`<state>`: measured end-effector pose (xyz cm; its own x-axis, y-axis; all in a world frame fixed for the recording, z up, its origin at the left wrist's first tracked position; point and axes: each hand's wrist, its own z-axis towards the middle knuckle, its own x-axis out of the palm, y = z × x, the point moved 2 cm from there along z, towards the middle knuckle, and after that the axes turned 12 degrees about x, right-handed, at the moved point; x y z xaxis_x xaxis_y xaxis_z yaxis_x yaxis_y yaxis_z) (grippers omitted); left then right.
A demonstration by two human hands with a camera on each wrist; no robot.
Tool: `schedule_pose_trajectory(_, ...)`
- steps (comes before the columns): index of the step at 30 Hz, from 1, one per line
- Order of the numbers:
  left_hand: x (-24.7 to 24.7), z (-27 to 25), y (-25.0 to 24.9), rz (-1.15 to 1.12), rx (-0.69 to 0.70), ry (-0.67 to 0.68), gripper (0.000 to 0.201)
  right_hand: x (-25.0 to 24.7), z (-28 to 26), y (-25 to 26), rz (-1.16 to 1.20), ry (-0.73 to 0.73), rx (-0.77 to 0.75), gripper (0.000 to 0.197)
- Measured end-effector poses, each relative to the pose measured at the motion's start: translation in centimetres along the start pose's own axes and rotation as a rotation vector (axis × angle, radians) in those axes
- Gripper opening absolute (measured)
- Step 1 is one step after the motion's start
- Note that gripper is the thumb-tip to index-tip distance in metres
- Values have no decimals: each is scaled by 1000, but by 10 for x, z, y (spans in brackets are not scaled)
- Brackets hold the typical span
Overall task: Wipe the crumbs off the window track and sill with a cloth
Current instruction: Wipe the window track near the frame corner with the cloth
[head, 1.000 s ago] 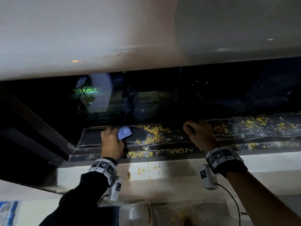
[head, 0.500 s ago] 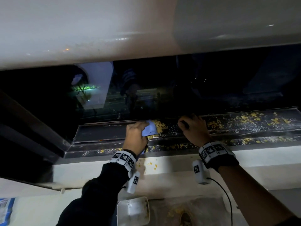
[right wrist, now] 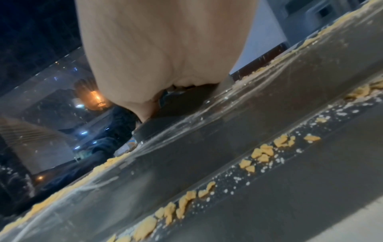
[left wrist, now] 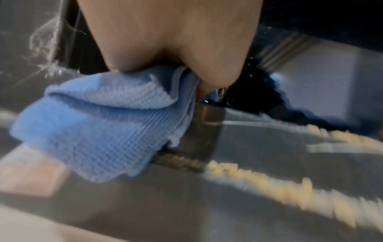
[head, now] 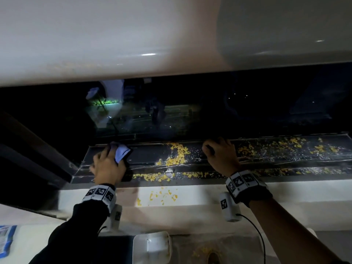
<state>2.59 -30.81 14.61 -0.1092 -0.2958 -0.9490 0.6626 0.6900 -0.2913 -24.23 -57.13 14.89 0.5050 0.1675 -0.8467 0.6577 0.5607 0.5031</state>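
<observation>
My left hand (head: 106, 164) grips a bunched light-blue waffle cloth (head: 121, 152) and presses it on the dark window track (head: 148, 155) near its left end. The left wrist view shows the cloth (left wrist: 93, 121) under the fingers (left wrist: 172, 41), blurred by motion. Yellow crumbs (head: 177, 155) lie piled mid-track between my hands, with more along the front groove (right wrist: 263, 152) and far right. A few crumbs (head: 162, 195) sit on the white sill (head: 200, 195). My right hand (head: 221, 157) rests on the track, fingers curled over a dark object (right wrist: 149, 127) I cannot identify.
Dark glass (head: 190, 111) rises right behind the track. A white overhang (head: 133, 35) fills the top of the view. A dark frame (head: 38, 149) closes the left end. Below the sill sits a white tray-like piece (head: 152, 246), with a blue packet (head: 5, 239) at far left.
My left hand swept the cloth right toward the right hand, then came back to the left end. The crumbs now lie heaped mid-track. The right hand stayed put.
</observation>
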Motion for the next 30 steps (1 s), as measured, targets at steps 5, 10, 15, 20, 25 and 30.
schedule_pose_trajectory(5, -4, 1, -17, 33, 124, -31, 62, 0, -1, -1, 7, 10, -13, 29)
schedule_pose_trajectory(10, 0, -6, -60, 51, 270, -45, 54, 1, -1, 2, -5, 35, 37, 20)
schedule_pose_trajectory(15, 7, -12, -78, -132, 454, 48, 59, 2, -1, 6, -25, 15, 89, 32)
schedule_pose_trajectory(20, -45, 17, -9, -92, 346, -78, 39, 1, -1, 10, -12, -20, 115, 22)
schedule_pose_trajectory(25, -46, 11, 41, 263, 37, 48, 43, 2, 4, 6, -13, -35, 118, 18)
schedule_pose_trajectory(30, -15, -6, -10, 163, -78, -2, 48, 3, 2, 4, -22, -28, 83, 24)
